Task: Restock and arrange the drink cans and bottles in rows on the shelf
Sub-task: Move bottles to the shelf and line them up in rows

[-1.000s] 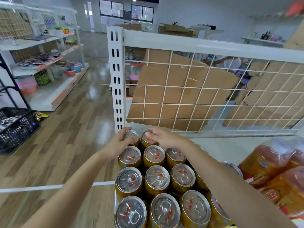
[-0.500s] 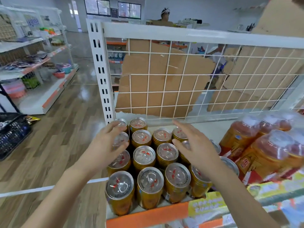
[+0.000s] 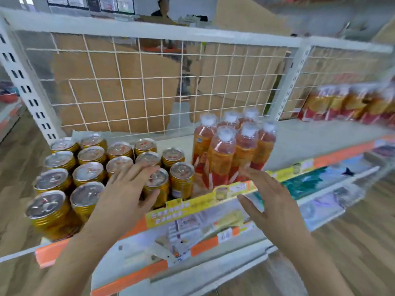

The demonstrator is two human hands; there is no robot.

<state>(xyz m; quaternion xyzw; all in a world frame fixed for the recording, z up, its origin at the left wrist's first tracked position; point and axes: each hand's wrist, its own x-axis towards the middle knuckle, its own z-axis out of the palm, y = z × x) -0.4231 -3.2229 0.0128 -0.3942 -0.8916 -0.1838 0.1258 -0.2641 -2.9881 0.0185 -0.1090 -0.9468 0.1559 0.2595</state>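
On the white metal shelf with a wire-grid back, gold aluminium cans are overlapped by the open-fingered left hand, while the right hand is held spread, empty, before clear orange-labelled bottles.

Bare shelf lies open right of the bottles; packed cans and rear wire grid block passage.

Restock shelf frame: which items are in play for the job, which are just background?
In play:
- gold cans, in rows on the shelf's left
- bottles, clustered right of the cans
- shelf
- left hand, over the front cans
- right hand, open, in front of the bottles

Background:
- cardboard behind the wire grid
- blurred packs far right
- person beyond
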